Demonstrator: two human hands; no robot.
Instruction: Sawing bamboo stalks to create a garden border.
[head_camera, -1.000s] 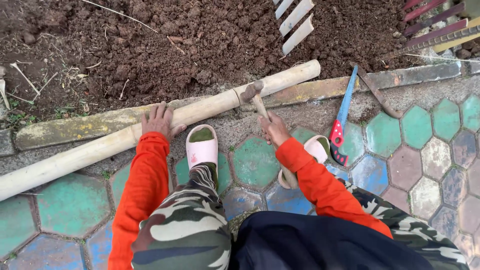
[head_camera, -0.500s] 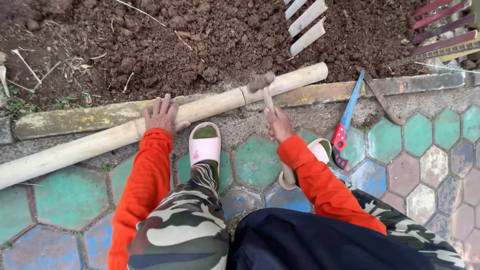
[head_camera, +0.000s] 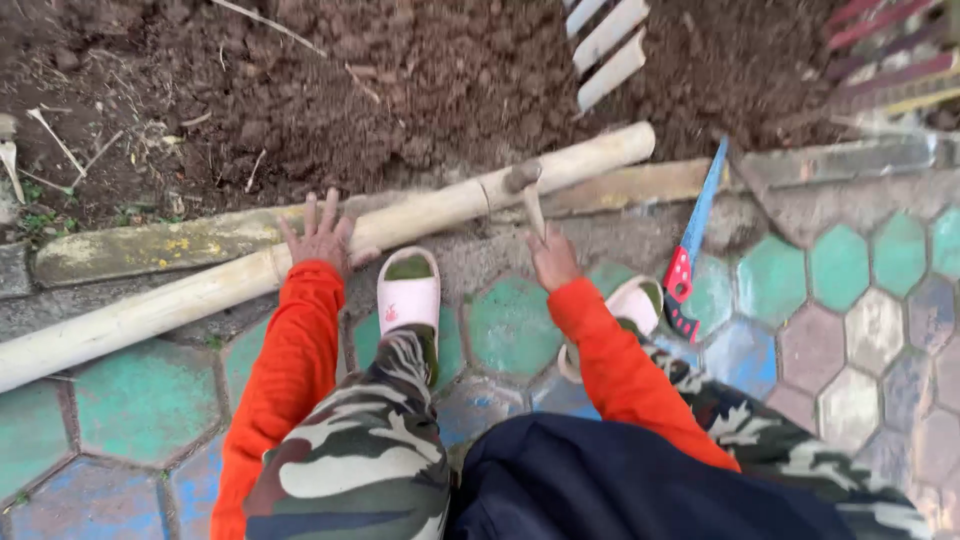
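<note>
A long pale bamboo pole (head_camera: 430, 212) lies slanted along a stone kerb (head_camera: 150, 250), between bare soil and the tiled paving. My left hand (head_camera: 322, 238) rests flat on the pole with its fingers spread. My right hand (head_camera: 553, 258) grips the wooden handle of a hammer (head_camera: 526, 188). The hammer's head sits against the pole near a node. Both arms wear orange sleeves. I squat in camouflage trousers with pink slippers (head_camera: 408, 290) on my feet.
A hand saw (head_camera: 692, 246) with a blue blade and red handle lies on the paving right of my right hand. White slats (head_camera: 608, 50) lie on the dark soil (head_camera: 400, 70) beyond the pole. Coloured hexagonal tiles (head_camera: 840, 290) cover the ground around me.
The hammer has stayed at the pole, its head shifting slightly as my right hand moved. My left hand has stayed pressed on the pole. The camera view has drifted a little.
</note>
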